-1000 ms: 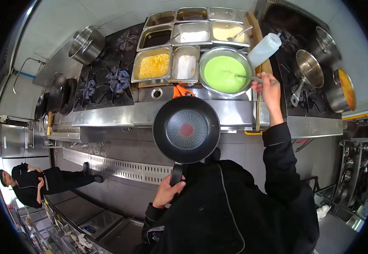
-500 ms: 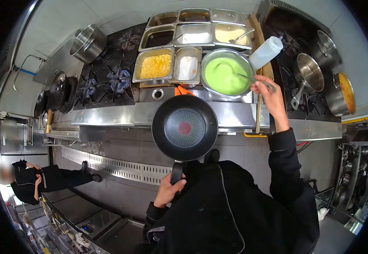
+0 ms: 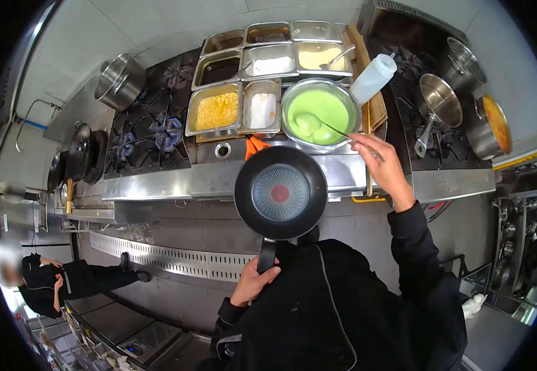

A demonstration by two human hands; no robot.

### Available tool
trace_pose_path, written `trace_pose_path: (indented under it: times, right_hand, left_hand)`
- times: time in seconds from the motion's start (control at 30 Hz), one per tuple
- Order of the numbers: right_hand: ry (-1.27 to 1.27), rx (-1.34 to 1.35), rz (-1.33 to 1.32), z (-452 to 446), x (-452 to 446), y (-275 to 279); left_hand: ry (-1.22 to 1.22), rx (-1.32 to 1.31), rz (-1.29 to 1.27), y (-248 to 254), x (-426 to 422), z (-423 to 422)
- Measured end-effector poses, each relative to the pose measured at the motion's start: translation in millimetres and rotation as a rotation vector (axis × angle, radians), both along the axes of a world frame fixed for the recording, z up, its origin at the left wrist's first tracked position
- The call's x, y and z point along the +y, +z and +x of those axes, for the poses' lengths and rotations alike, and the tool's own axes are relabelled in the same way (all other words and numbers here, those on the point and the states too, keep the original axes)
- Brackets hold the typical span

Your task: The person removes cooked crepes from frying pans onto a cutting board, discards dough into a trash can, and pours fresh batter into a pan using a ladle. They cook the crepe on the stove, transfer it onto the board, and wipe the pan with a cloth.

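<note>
Your left hand gripped the frying pan by its handle, just before the counter's front edge. Your right hand pinched the ladle, its head at the green liquid's surface; the steel bowl stood near that edge. Judged risk: drips across the edge, had the ladle tilted or been overfilled.

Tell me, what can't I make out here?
All in the head view:
- Metal utensil: lower end, covered by green mixture.
- Frying pan: far end of its handle, wrapped by the left hand.
- Orange handles: what they join, hidden by the pan.
- Co-worker: head, blurred.
</note>
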State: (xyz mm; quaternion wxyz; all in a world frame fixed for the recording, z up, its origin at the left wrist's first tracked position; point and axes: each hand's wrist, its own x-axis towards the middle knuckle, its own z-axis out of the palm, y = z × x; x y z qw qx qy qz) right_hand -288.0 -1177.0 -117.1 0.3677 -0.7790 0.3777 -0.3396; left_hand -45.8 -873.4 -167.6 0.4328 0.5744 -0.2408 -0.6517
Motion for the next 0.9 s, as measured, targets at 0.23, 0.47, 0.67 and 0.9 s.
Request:
trace_pose_path:
  times: [0.23, 0.47, 0.67, 0.9]
  right_hand:
    - [-0.212, -0.102, -0.106, 15.0, -10.6, -44.5]
    - [-0.18, -0.151, -0.077, 12.4, -5.9, -35.0]
    - [-0.241, -0.144, -0.058, 8.2, -4.0, -17.4]
    - [-0.228, -0.216, 0.165, 15.3, -9.0, -50.8]
  left_hand:
    - [0.005, -0.078, -0.02, 0.1, 4.9, 4.4]
    - [-0.112, -0.179, -0.162, -6.2, 4.8, -2.3]
    - [-0.028, -0.065, 0.006, 2.5, 4.4, -5.0]
    - [-0.037, -0.017, 0.053, -0.1, 3.7, -0.6]
